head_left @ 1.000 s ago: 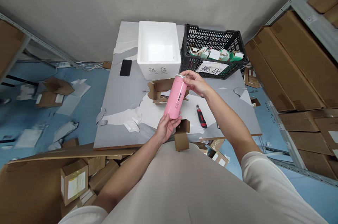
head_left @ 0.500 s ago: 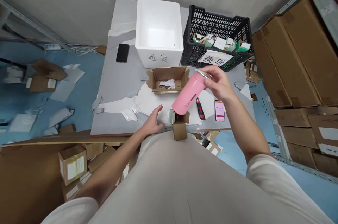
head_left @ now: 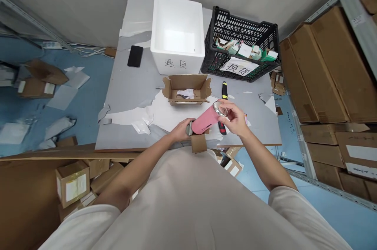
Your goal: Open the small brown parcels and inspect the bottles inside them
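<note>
My right hand is closed around the silver end of a pink insulated cup. The cup slants down to the left, its lower end over the mouth of a small cardboard box at the table's front edge. An open brown flap of that box hangs toward me. At the box's left side, my left hand grips it by a greyish-green edge. How deep the cup sits in the box is hidden. Just behind lies a utility knife in yellow, black and red, partly covered by my right hand.
An open brown carton with paper inside stands mid-table. Behind it are a white foam box and a black crate of small boxes. A black phone lies left; another phone shows beside my right hand. Shelved cartons flank the right.
My right hand has lowered the cup toward me, tilting it flatter over the small box. My left hand has moved right and closed on the box's side.
</note>
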### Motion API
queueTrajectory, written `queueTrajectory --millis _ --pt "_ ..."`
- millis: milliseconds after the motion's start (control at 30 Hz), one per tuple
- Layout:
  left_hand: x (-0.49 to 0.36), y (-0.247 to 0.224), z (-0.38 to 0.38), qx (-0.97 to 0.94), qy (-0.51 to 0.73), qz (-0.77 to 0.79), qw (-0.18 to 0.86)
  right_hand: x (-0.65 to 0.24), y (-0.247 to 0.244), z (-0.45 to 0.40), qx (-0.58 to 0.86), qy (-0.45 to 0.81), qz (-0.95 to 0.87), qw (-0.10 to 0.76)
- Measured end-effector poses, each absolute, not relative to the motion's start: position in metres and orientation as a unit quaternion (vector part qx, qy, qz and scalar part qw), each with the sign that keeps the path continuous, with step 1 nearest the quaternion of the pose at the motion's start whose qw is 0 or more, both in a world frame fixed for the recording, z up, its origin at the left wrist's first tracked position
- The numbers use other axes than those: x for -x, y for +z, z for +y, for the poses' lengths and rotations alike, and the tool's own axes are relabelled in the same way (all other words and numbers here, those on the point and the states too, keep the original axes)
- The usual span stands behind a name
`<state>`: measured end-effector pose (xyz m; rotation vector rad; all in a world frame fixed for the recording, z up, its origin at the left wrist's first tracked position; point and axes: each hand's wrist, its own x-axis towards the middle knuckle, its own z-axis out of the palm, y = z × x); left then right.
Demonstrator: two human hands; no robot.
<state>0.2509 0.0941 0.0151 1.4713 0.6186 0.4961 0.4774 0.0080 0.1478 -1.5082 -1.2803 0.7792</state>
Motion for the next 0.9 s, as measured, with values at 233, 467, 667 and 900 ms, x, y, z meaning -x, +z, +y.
queueTrajectory --millis 233,467,667,900 --pt "-0.260 0.014 0.106 -0.697 0.224 0.273 0.624 -0.458 0.146 0.018 0.525 0.288 -0.721 0.349" --pt "-0.260 0.004 0.124 -0.761 0.176 0.307 0.544 -0.443 0.120 0.050 0.533 0.181 -0.781 0.269" --pt "-0.264 -0.008 0.124 -0.772 0.184 0.304 0.527 -0.435 0.115 0.064 0.565 0.186 -0.795 0.118" --pt "-0.261 -0.011 0.120 -0.772 0.197 0.275 0.538 -0.439 0.079 0.048 0.544 0.205 -0.809 0.087"
